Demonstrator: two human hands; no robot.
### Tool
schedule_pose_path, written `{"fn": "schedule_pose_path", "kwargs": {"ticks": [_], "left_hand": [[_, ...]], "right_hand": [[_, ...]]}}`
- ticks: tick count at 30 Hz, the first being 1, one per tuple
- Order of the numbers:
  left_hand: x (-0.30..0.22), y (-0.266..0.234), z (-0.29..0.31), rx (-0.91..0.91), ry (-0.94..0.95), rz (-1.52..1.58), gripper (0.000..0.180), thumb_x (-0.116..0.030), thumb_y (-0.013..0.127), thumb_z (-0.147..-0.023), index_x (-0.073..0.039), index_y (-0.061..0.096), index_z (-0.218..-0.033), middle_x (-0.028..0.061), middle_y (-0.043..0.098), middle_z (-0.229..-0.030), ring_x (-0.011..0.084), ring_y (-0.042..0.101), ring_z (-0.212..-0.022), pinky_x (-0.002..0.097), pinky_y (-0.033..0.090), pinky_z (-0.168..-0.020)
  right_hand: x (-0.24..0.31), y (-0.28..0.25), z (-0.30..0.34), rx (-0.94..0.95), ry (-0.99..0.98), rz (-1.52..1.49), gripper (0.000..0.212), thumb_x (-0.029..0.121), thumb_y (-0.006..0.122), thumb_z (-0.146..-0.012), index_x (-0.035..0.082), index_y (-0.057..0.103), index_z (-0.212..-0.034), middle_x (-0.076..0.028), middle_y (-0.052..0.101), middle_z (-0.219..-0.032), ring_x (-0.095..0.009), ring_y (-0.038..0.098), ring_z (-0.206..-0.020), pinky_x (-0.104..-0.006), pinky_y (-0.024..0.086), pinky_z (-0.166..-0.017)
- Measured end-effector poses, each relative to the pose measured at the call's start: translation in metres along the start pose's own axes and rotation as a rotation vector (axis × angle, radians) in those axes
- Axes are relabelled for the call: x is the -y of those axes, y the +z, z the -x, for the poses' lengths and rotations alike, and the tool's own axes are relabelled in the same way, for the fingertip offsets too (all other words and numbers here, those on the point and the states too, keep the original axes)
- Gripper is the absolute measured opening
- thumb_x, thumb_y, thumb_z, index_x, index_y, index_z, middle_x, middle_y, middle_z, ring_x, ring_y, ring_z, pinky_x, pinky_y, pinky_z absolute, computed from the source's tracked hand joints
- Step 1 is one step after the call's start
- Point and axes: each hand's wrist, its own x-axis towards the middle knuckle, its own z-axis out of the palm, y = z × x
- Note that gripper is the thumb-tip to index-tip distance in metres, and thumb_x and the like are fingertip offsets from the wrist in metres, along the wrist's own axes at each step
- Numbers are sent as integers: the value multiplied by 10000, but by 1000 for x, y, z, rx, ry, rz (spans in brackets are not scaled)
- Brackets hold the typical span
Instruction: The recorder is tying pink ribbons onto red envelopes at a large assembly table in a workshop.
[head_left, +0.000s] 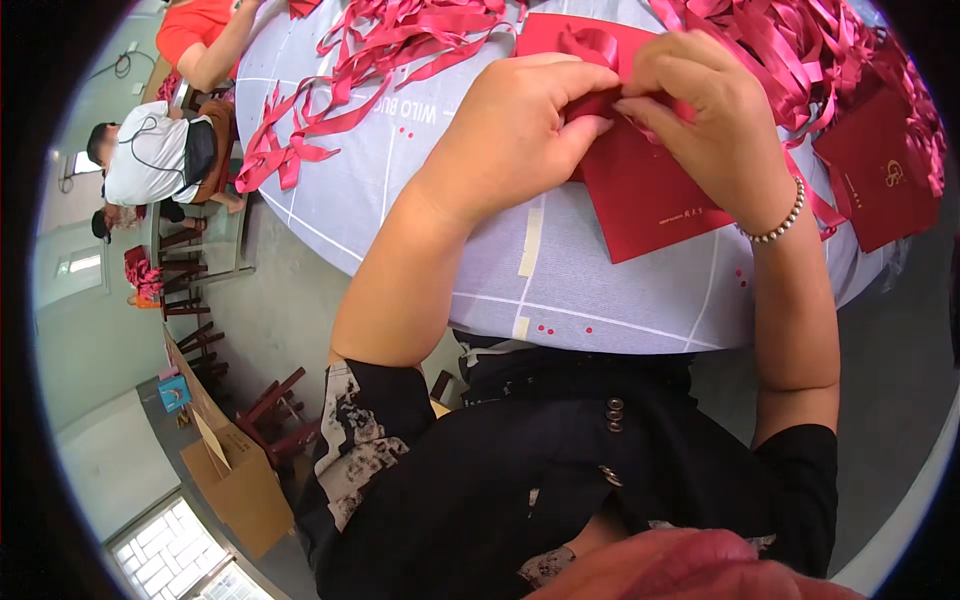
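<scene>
A red ribbon (596, 48) sat on top of a flat red paper bag (650, 190), and both hands were pinching it. The left hand (520, 125) had its thumb and fingers squeezed shut on the ribbon from one side. The right hand (705, 110) had its fingertips squeezed shut on the same ribbon from the other side. The two hands were close together, nearly touching over the top edge of the bag. A bead bracelet (778, 228) went round the right wrist.

The bag lay flat on the tabletop (600, 300), near the edge closest to the person. The tabletop was round and had a pale grey cloth over it, with bits of tape stuck on.

Another red bag (880, 170) lay just to the right. A big heap of loose red ribbons (800, 50) was piled behind the hands. More ribbons (330, 90) lay spread out to the left.

Far across the tabletop, another person in an orange top (195, 30) rested an arm on the edge. Down on the floor stood a brown cardboard box (240, 480) and some dark red wooden stools (275, 415).
</scene>
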Motion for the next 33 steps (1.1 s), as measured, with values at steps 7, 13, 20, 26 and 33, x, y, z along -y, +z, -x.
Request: {"fn": "schedule_pose_path", "kwargs": {"ticks": [7,13,20,26,33], "left_hand": [[-10,5,2,-87,26,40,370,-22,773,-767,-36,653,-1117,69,711,-927,142,657,-730,246,517,-637],[-9,7,1,-71,432,-232,375,-9,785,-730,-66,631,-1067,77,694,-925,261,666,-795,418,527,-887],[-18,15,2,-42,487,-372,352,-3,784,-742,-61,640,-1058,77,689,-911,261,659,-808,364,547,-832],[-19,11,1,96,92,3,334,18,789,-767,-18,639,-1063,39,688,-883,83,590,-707,232,499,-654],[1,-10,0,-33,-201,103,155,-99,755,-816,-10,676,-916,57,675,-727,68,486,-556,232,417,-539]], "right_hand": [[3,-9,1,138,331,-305,185,-6,698,-863,-16,625,-1033,-44,657,-1005,-121,638,-918,-262,510,-795],[-8,-25,-3,354,529,-355,73,2,646,-890,-10,574,-893,22,574,-773,-24,538,-720,-185,427,-626],[-6,-33,-16,591,610,-361,112,-37,632,-807,17,535,-807,19,556,-675,0,456,-605,-198,362,-530],[-29,-17,-6,-89,600,-249,261,32,740,-843,49,505,-732,23,488,-625,-61,437,-583,-251,379,-512],[-2,-20,-12,-93,480,-164,199,94,753,-854,21,570,-826,11,571,-696,-53,515,-648,-230,435,-576]]}}
